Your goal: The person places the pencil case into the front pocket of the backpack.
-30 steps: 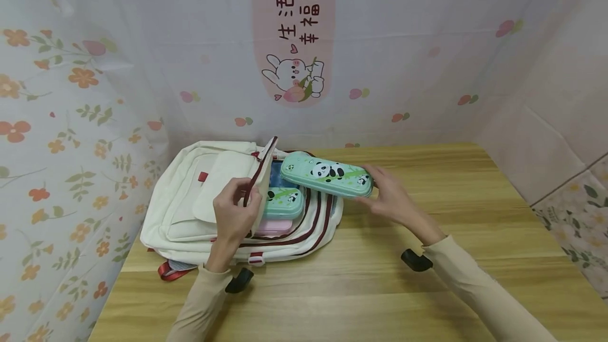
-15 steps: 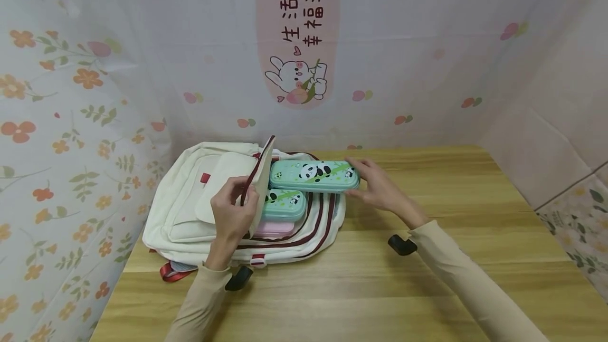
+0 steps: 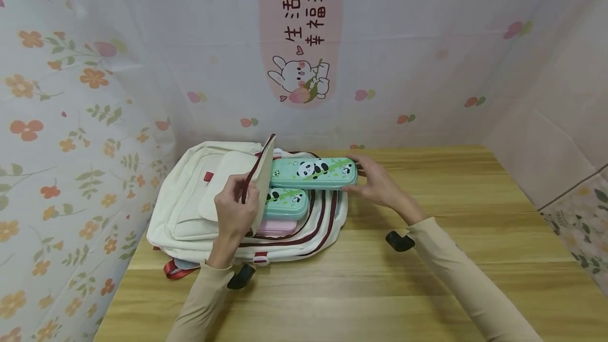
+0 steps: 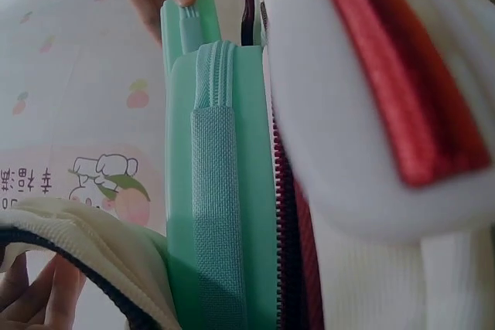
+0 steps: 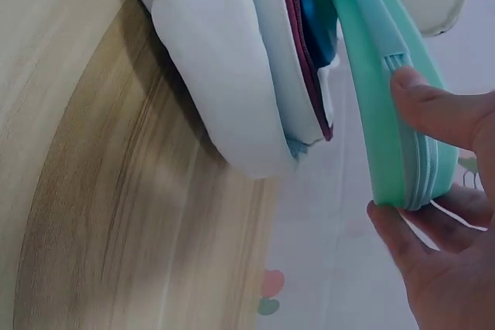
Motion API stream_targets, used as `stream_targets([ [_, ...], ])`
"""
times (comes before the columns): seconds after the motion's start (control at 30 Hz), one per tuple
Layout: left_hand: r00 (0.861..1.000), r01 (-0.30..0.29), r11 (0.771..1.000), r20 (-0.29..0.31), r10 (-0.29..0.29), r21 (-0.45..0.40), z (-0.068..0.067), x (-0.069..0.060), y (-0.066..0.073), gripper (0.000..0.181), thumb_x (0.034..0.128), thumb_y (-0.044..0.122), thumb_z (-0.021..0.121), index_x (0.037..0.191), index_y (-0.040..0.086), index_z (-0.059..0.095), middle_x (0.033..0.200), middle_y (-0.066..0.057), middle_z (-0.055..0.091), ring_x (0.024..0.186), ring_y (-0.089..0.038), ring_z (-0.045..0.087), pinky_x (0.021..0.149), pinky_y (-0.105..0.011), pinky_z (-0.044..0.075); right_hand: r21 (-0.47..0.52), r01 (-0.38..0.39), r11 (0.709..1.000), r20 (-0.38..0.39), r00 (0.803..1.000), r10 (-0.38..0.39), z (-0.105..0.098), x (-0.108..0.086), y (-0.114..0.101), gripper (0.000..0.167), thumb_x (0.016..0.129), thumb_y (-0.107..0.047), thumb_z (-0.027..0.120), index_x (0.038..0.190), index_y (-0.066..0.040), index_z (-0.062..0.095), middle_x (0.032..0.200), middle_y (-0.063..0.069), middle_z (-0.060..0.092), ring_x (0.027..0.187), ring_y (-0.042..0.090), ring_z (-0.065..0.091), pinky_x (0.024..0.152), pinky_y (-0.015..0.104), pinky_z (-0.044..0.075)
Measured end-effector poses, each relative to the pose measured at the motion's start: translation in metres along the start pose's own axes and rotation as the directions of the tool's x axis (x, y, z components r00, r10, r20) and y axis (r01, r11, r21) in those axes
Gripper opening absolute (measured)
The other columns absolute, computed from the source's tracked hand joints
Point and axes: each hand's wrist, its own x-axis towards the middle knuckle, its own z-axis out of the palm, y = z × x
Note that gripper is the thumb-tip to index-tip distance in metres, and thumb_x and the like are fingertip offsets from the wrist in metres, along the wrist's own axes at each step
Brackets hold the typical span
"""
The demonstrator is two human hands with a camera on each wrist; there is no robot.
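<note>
A cream backpack (image 3: 185, 226) with dark red zips lies on its back, its front compartment open. My left hand (image 3: 236, 210) pinches the edge of its front flap (image 3: 261, 178) and holds it raised. With thumb and fingers, my right hand (image 3: 380, 186) grips the right end of a mint-green pencil case (image 3: 311, 172) printed with pandas; its left end is hidden behind the flap. A second panda pencil case (image 3: 290, 205) lies in the compartment, partly under the flap, on a flat pink item (image 3: 277, 227). The right wrist view shows the gripped pencil case (image 5: 379, 113) beside the opening.
The backpack rests on the left of a wooden table (image 3: 380, 289). A blue item (image 5: 315, 25) shows inside the opening. Patterned cloth (image 3: 199, 41) hangs behind and on the left. A red strap (image 3: 178, 271) sticks out at the lower left.
My right hand has moved the pencil case left and levelled it, so its left end has gone behind the flap. The left hand still holds the flap up.
</note>
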Motion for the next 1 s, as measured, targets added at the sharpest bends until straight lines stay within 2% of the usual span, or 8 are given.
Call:
stream_targets([
  [0.13,0.999,0.013,1.000,0.040,-0.013,-0.001,0.001,-0.003,-0.011,0.014,0.0839,-0.012,0.062,0.097,-0.009,0.064,0.074,-0.020,0.066,0.060,-0.008,0.043,0.052,-0.014,0.029,0.005,0.000,1.000,0.012,1.000,0.000,0.001,-0.002,0.000,0.080,0.082,-0.007,0.083,0.149,0.003,0.041,0.145,0.025,0.050,0.124,0.040,0.057,0.102,0.054,0.051],
  [0.27,0.997,0.025,1.000,0.072,-0.024,-0.013,0.002,-0.003,-0.012,0.013,0.0854,-0.012,0.059,0.098,-0.010,0.061,0.071,-0.020,0.064,0.058,-0.006,0.041,0.050,-0.013,0.028,0.086,-0.021,0.996,0.016,1.000,0.019,0.002,-0.004,0.000,0.080,0.081,-0.002,0.082,0.149,0.007,0.039,0.146,0.028,0.048,0.127,0.044,0.056,0.104,0.053,0.050],
  [0.37,0.996,0.034,0.999,0.080,-0.032,-0.020,0.002,-0.002,-0.005,0.012,0.0856,-0.014,0.056,0.097,-0.014,0.058,0.068,-0.021,0.060,0.057,-0.003,0.039,0.049,-0.013,0.028,0.137,-0.024,0.990,0.012,1.000,0.023,0.003,-0.005,0.000,0.079,0.080,0.003,0.082,0.146,0.010,0.041,0.144,0.029,0.049,0.129,0.047,0.055,0.104,0.052,0.049],
  [0.53,0.992,0.058,0.996,0.115,-0.049,-0.075,-0.003,0.002,0.018,0.010,0.0869,-0.016,0.052,0.096,-0.017,0.055,0.067,-0.021,0.057,0.059,0.001,0.039,0.050,-0.014,0.030,0.177,-0.032,0.984,0.011,0.999,0.031,0.008,-0.002,0.001,0.072,0.079,0.004,0.082,0.142,0.009,0.048,0.141,0.028,0.053,0.128,0.047,0.056,0.103,0.050,0.050],
  [0.6,0.989,0.066,0.993,0.137,-0.053,-0.096,-0.004,0.003,0.023,0.010,0.0876,-0.016,0.051,0.097,-0.017,0.055,0.068,-0.021,0.058,0.060,0.003,0.039,0.051,-0.014,0.030,0.198,-0.050,0.979,0.012,0.999,0.048,0.011,0.000,-0.001,0.072,0.079,0.002,0.083,0.142,0.008,0.049,0.141,0.027,0.054,0.128,0.046,0.057,0.103,0.050,0.051],
  [0.8,0.985,0.058,0.989,0.167,-0.035,-0.135,-0.002,0.004,0.024,0.013,0.0878,-0.018,0.052,0.100,-0.019,0.056,0.070,-0.026,0.059,0.060,0.002,0.041,0.051,-0.012,0.031,0.208,-0.083,0.975,-0.006,0.996,0.086,0.019,0.008,-0.005,0.072,0.077,-0.004,0.086,0.141,0.005,0.053,0.141,0.024,0.057,0.128,0.041,0.059,0.104,0.046,0.051],
  [1.0,0.983,0.031,0.989,0.183,-0.003,-0.147,-0.002,0.006,0.026,0.012,0.0872,-0.019,0.052,0.099,-0.020,0.055,0.071,-0.026,0.060,0.060,0.002,0.041,0.050,-0.012,0.032,0.165,-0.079,0.983,-0.022,0.996,0.083,0.026,0.016,-0.003,0.070,0.078,-0.008,0.086,0.140,0.004,0.055,0.138,0.024,0.061,0.119,0.041,0.064,0.102,0.053,0.051],
])
